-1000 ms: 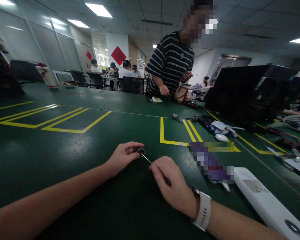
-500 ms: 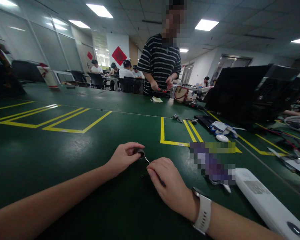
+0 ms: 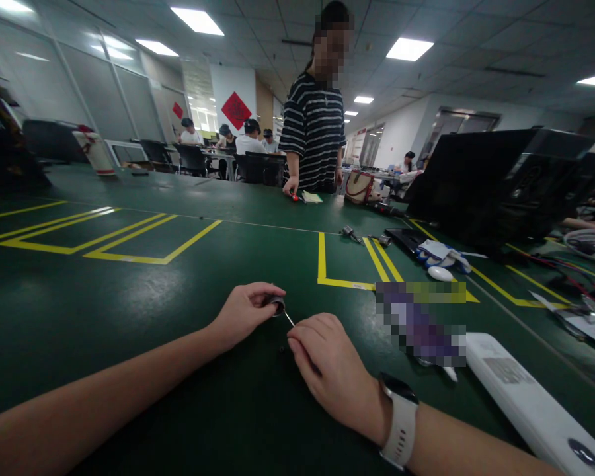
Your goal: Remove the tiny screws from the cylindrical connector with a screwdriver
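Between the fingers and thumb of my left hand is a small round dark part with a metallic rim, tilted toward my right hand. My right hand is closed round a screwdriver; only its thin bright shaft shows, and the palm covers the handle. The shaft's tip is at the rim of the round part; whether it touches the inside I cannot tell. A tiny dark piece lies on the green table just below, between my hands.
Right of my hands lie a blurred purple packet, a long white device and a white oval object. Small connectors sit beyond the yellow tape. A person in a striped shirt stands across the table, near a bag.
My right hand has moved slightly left and turned, and the screwdriver handle is now hidden. The round part is tilted more. The person opposite moved left and lowered a red item to the table.
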`<move>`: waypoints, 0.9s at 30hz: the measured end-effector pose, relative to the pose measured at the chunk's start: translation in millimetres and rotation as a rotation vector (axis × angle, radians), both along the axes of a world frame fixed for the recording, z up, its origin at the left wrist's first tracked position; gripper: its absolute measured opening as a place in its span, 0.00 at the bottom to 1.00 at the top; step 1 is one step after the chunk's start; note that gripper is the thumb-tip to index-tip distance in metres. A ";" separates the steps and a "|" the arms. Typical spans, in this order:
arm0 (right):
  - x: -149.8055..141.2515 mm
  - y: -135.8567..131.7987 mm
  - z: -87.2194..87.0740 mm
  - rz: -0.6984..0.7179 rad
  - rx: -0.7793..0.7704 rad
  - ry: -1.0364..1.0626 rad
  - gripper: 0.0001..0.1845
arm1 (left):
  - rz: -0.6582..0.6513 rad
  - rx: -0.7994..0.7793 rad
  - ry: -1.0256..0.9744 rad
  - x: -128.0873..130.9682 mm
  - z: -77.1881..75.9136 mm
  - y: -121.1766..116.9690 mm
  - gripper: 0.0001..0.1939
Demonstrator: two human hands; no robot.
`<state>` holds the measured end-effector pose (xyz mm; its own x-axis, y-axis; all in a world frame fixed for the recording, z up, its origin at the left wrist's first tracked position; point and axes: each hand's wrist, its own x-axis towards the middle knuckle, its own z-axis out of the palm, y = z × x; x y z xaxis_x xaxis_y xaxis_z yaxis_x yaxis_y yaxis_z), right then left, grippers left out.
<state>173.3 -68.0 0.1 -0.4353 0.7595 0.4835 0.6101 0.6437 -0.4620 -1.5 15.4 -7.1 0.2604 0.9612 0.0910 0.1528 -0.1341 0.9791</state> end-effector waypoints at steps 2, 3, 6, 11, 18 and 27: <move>1.4 0.7 1.4 0.005 -0.047 0.075 0.09 | -0.007 -0.007 0.011 -0.4 -1.2 1.1 0.12; 2.7 1.8 1.8 -0.002 -0.085 0.149 0.09 | -0.007 -0.007 0.011 -0.6 -2.0 1.9 0.13; 9.0 8.4 -0.3 -0.044 -0.289 0.466 0.15 | 0.008 -0.002 -0.026 -1.2 -3.8 4.2 0.15; 17.0 21.3 -11.5 -0.005 -0.598 0.890 0.24 | 0.008 -0.050 -0.024 -0.1 2.1 2.6 0.18; 15.7 19.9 -13.0 0.038 -0.604 0.817 0.24 | 0.003 -0.141 0.016 3.7 11.8 -2.4 0.19; 12.6 12.2 11.3 -0.044 -0.603 0.531 0.24 | 0.010 -0.086 -0.034 2.0 9.9 -1.8 0.18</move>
<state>185.9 -55.8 11.3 -0.2259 0.9669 0.1190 0.2308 0.1718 -0.9577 0.5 13.6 2.8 0.2487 0.9684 0.0170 0.1200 -0.0482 0.9916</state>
